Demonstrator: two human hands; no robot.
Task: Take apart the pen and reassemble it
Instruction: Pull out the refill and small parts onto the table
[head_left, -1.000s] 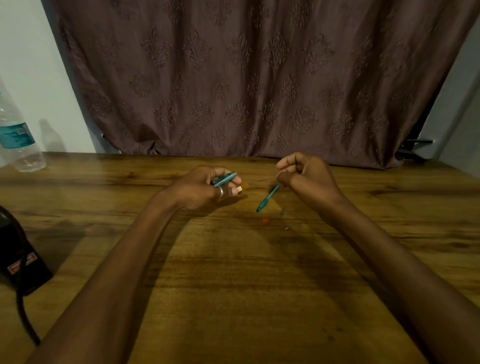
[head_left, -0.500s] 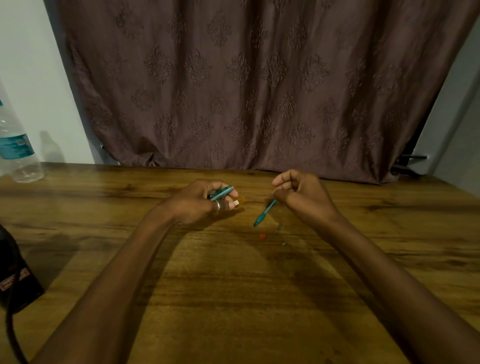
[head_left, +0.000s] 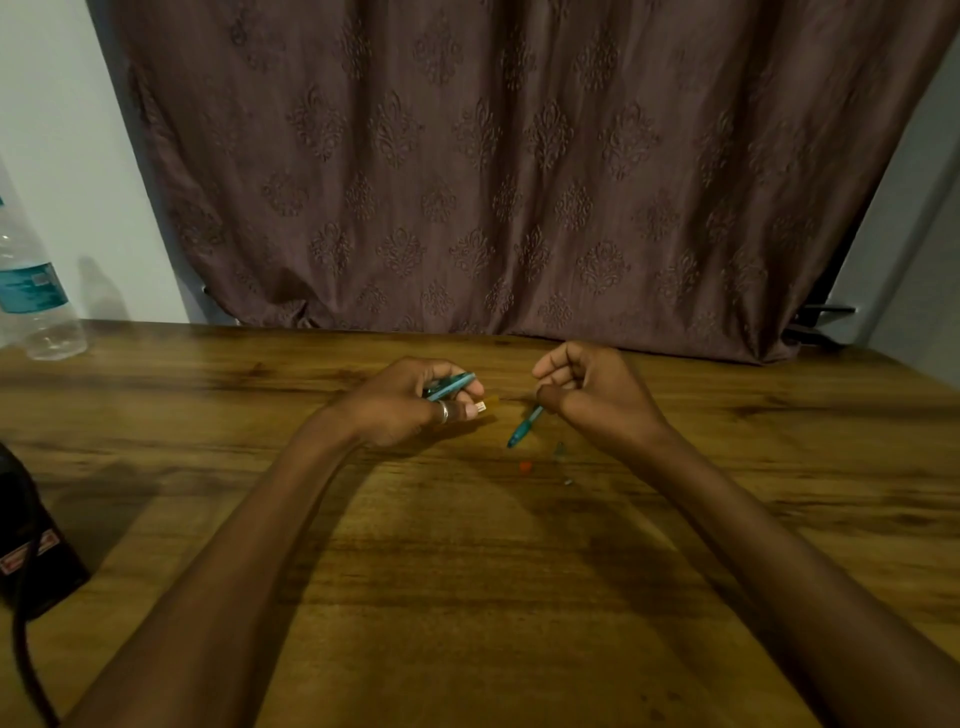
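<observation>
My left hand (head_left: 410, 405) is closed around a teal pen barrel piece (head_left: 451, 386), whose end sticks out past my fingers, with a small pale part (head_left: 488, 403) showing at the fingertips. My right hand (head_left: 592, 395) is curled on another teal pen piece (head_left: 525, 427) that points down and to the left, its tip just above the wooden table (head_left: 467, 571). On the table below the right hand lie a small red part (head_left: 524, 467), a small clear part (head_left: 559, 451) and a tiny grey part (head_left: 568, 482).
A plastic water bottle (head_left: 36, 306) stands at the table's far left. A black device with a cable (head_left: 26, 551) sits at the left edge. A brown patterned curtain (head_left: 493, 182) hangs behind the table's far edge.
Both hands keep their grip on the pen pieces. The two hands have come slightly closer together, and the view has tilted so they sit lower in frame.
</observation>
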